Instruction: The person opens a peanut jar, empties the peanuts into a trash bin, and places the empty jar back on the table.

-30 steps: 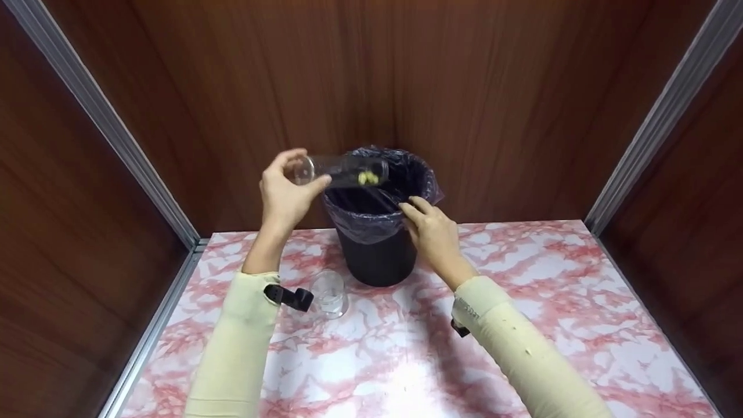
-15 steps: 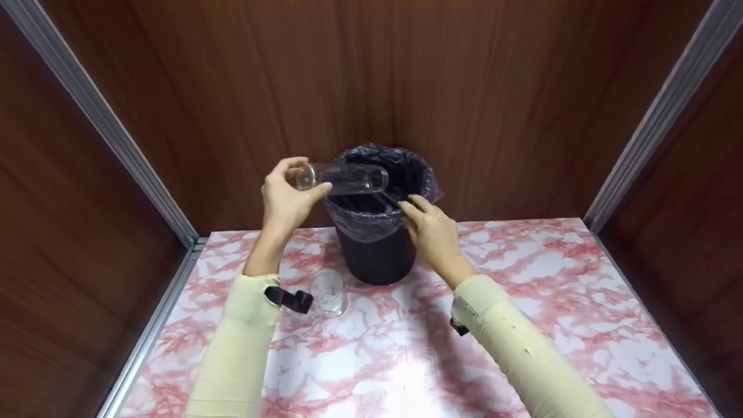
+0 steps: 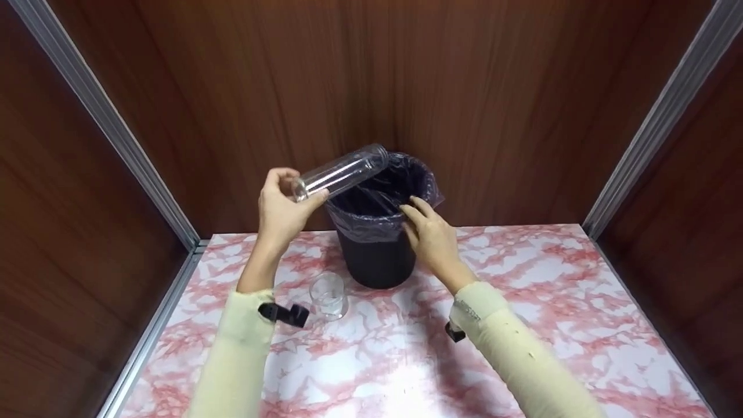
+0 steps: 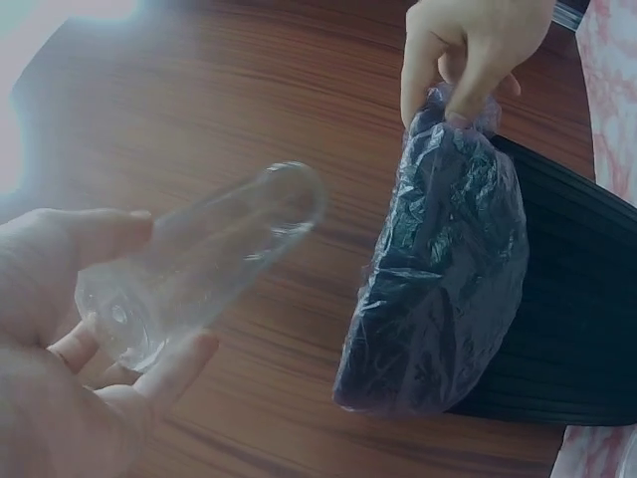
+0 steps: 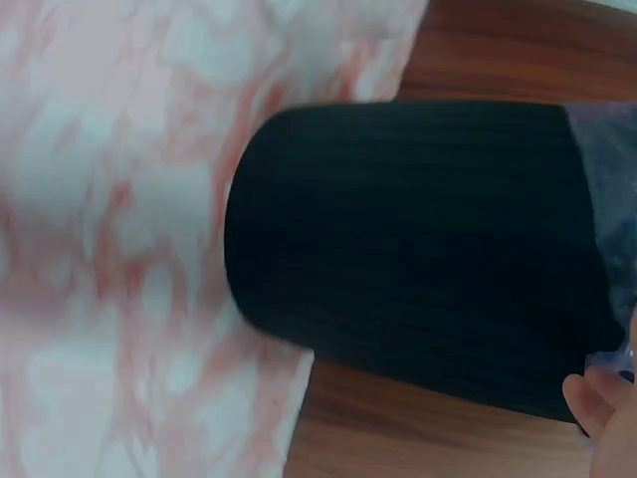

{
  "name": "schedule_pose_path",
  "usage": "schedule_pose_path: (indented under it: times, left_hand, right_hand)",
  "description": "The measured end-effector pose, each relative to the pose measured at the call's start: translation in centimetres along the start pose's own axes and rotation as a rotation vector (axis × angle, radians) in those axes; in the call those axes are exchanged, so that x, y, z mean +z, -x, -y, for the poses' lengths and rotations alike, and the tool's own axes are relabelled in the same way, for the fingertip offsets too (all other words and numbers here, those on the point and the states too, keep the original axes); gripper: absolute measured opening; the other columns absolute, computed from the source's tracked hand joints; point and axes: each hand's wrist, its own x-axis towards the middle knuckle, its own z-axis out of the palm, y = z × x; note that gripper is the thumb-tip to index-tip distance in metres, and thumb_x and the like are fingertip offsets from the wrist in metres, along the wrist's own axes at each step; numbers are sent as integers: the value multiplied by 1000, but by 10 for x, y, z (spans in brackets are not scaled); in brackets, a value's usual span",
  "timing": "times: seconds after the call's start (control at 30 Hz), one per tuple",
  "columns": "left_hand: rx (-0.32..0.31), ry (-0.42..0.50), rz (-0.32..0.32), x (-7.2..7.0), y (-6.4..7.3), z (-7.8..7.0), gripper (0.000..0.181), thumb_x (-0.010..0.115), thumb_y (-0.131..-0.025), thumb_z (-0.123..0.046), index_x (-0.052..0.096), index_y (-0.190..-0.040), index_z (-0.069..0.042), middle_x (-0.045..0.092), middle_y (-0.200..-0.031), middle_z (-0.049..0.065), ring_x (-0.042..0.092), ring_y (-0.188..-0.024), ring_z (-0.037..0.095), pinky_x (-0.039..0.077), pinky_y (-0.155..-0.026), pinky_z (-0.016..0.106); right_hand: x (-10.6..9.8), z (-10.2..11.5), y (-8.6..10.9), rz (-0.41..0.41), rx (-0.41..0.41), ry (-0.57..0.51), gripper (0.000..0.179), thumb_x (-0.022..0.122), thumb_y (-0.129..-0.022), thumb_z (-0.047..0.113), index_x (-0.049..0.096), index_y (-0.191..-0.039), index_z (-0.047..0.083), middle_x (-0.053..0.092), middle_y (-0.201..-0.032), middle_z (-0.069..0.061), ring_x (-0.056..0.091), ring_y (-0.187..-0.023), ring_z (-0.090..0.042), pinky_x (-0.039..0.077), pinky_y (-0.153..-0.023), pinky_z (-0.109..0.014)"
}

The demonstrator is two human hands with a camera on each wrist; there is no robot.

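Observation:
My left hand (image 3: 281, 212) holds a clear, see-through jar (image 3: 343, 173) near its base. The jar lies slanted, its far end raised above the trash can's left side; nothing shows inside it. In the left wrist view, the thumb and fingers spread around the jar's base (image 4: 129, 319). The black trash can (image 3: 380, 264) stands upright with a purplish plastic bag (image 3: 371, 228) folded over its rim. My right hand (image 3: 432, 235) pinches the bag-covered rim at the near right, seen also in the left wrist view. Only a few right-hand fingers (image 5: 595, 400) show in the right wrist view.
A clear glass (image 3: 329, 297) stands on the pink-and-white marbled table (image 3: 360, 360), left of and nearer than the trash can. A brown wood-grain wall (image 3: 464, 104) rises behind, with similar panels and metal rails at both sides.
Small yellow pieces seen in the jar one second ago are gone from it. The jar's far end has swung up from roughly level. My right hand stays at the rim.

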Motion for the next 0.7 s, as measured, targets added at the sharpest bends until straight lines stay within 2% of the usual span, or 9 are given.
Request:
schedule_pose_path:
  times: [0.07,0.13,0.2,0.3,0.43,0.5,0.57,0.63,0.7]
  left_hand:
    - [-17,55,-16,-3,7,6,53,87,-71,-14,53,-109,-2,57,-97,11,60,-82,23,53,-69,30]
    - [-62,138,-37,-6,16,13,48,86,-73,-12,53,-107,0,60,-95,11,59,-82,21,54,-67,29]
    - [-115,234,-60,-9,25,20,41,83,-76,-8,54,-104,1,61,-91,9,58,-81,18,53,-66,27]
    - [-218,411,-46,-9,38,29,31,77,-80,-2,52,-100,0,62,-85,7,57,-75,14,50,-63,23]
    - [-307,594,67,-8,53,36,30,70,-82,7,48,-101,2,61,-86,9,60,-74,14,51,-66,22]
    - [-309,609,137,-6,58,38,36,70,-80,10,48,-108,5,60,-92,12,62,-79,17,53,-69,24]
    - [-282,585,195,-2,62,40,46,70,-78,11,50,-119,7,59,-101,17,64,-85,22,55,-74,28]
    - [-227,519,235,3,64,42,53,72,-77,9,51,-126,9,59,-109,21,63,-94,29,56,-79,31]
    - [-168,419,243,8,66,46,56,76,-77,6,54,-128,9,62,-113,22,62,-100,34,55,-82,32]
  right_hand:
    - [1,-2,6,-9,19,-48,46,70,-91,20,58,-135,19,44,-148,-5,65,-75,-26,50,-51,-39]
    - [0,-4,15,-35,44,-109,52,69,-91,20,52,-141,18,35,-153,-7,59,-60,-21,44,-45,-34]
    - [-2,-7,26,-83,67,-187,55,69,-91,17,50,-142,16,33,-154,-10,54,-54,-16,43,-44,-30]
    - [-8,-14,49,-138,100,-254,51,69,-90,13,53,-138,13,38,-150,-10,56,-60,-12,46,-47,-30]
    - [-17,-24,79,-155,153,-305,43,67,-91,10,56,-133,9,43,-144,-10,63,-84,-17,53,-53,-32]
    - [-20,-28,91,-136,191,-331,41,65,-93,9,57,-132,9,43,-143,-11,63,-95,-22,56,-57,-34]
    - [-23,-32,101,-111,232,-346,39,64,-94,9,57,-132,9,43,-143,-11,63,-96,-24,56,-60,-36]
    - [-25,-36,109,-78,270,-350,38,63,-95,10,57,-132,10,43,-143,-11,64,-95,-23,56,-61,-37]
    - [-25,-38,115,-48,294,-344,37,63,-95,10,58,-131,10,43,-142,-11,64,-94,-22,56,-62,-37]
